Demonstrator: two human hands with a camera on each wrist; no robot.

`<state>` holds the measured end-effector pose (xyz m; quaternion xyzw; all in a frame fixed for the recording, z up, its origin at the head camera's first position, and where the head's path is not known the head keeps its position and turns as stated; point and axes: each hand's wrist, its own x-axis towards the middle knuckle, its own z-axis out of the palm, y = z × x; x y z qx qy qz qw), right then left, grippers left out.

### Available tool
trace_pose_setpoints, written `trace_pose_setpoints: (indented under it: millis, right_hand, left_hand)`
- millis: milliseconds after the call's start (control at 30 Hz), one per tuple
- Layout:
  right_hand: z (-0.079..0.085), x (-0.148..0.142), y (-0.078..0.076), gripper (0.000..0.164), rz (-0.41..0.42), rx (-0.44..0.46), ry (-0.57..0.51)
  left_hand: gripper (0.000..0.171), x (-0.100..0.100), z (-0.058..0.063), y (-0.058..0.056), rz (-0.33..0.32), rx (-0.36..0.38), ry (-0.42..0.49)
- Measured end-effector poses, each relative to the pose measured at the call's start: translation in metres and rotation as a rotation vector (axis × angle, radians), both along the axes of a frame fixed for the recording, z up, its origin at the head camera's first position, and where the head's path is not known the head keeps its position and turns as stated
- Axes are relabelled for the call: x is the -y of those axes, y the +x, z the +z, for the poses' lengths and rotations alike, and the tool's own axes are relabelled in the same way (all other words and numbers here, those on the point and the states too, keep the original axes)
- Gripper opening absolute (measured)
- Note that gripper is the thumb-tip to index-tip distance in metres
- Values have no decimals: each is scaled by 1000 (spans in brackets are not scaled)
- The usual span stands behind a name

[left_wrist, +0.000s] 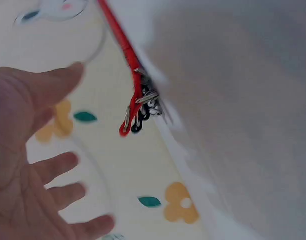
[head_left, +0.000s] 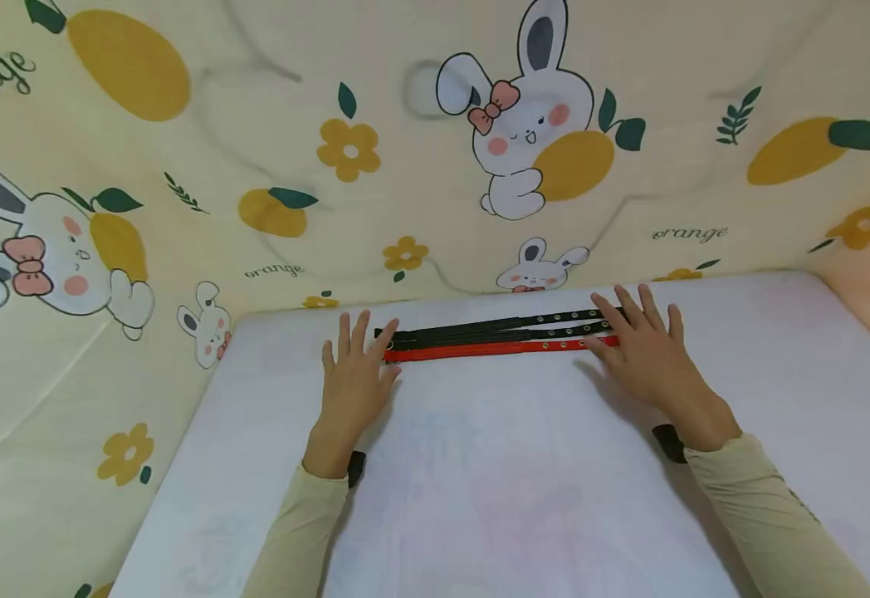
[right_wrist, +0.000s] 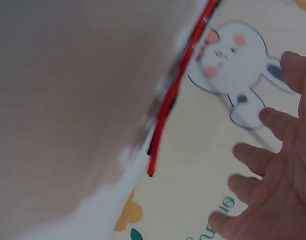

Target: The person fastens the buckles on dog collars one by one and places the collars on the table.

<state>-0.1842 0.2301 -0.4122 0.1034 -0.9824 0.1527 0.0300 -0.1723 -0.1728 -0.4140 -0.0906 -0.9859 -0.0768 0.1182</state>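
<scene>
Head view: we find straps (head_left: 480,337) at the table's (head_left: 480,465) twelve o'clock, between left hand (head_left: 356,378) and right hand (head_left: 647,357), fingers spread, gripping nothing. Left wrist alone clearly shows us metal buckles (left_wrist: 148,97); right wrist, the red tip (right_wrist: 152,170).

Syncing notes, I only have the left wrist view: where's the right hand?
Observer: In the head view, the right hand is spread out at the right end of the straps.
Operator: Gripping them?
Observer: Doesn't look like it: in the right wrist view, its fingers show apart from the straps.
Operator: Any eyelets on them?
Observer: Yes, the head view shows eyelets toward the straps' right end.
</scene>
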Motion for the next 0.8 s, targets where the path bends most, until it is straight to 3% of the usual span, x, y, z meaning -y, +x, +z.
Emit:
trace_pose_setpoints:
  millis: [167,367,567,800]
  right_hand:
    - [7,-12,1,61,-41,-13,-94]
    - [6,-27,1,50,-185,15,-186]
    - [-4,-36,4,54,-265,127,-233]
    - [-9,-46,-9,61,-268,233,-485]
  left_hand:
    - [60,6,1,-5,66,135,153]
    - [45,10,-7,-14,123,250,308]
    - [36,12,-14,-18,148,246,411]
    - [32,17,-11,-26,137,184,490]
